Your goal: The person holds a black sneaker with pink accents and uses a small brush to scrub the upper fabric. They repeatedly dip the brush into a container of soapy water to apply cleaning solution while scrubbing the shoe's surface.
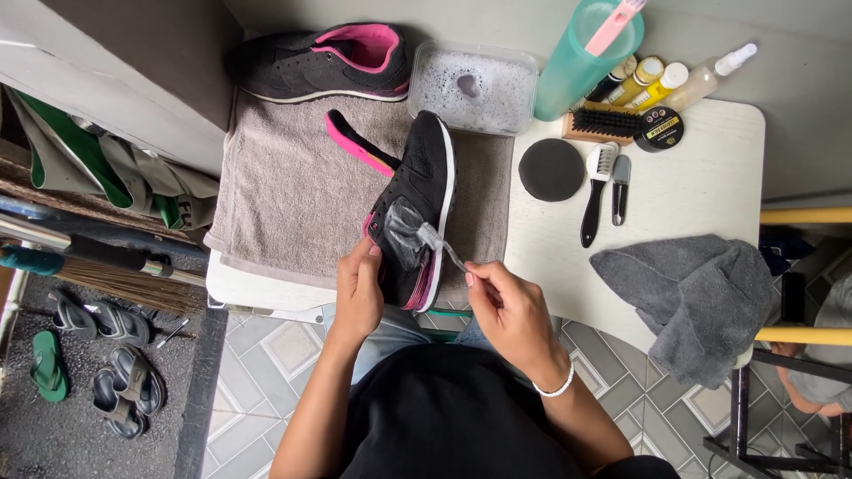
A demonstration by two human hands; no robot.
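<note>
the white worktop (692,191) stood against a pale wall, and a brown-grey towel (293,191) lay spread over its left part. on the towel a black shoe (417,200) with pink trim was tipped on its side. the left hand (359,288) was curled around the shoe's heel end and held it steady. the right hand (506,306) had its fingers pinched shut on a small brush (439,244), whose soapy head touched the shoe. a second black and pink shoe (324,62) sat at the back of the towel, next to a clear tub of foamy water (475,89). a green cup (581,58), small bottles (661,84), a wooden brush (603,124), a round black sponge (551,168) and a grey cloth (692,293) lay on the right side. below, the floor had grey tiles (266,364), and sandals (111,355) sat on a dark mat on the left.
</note>
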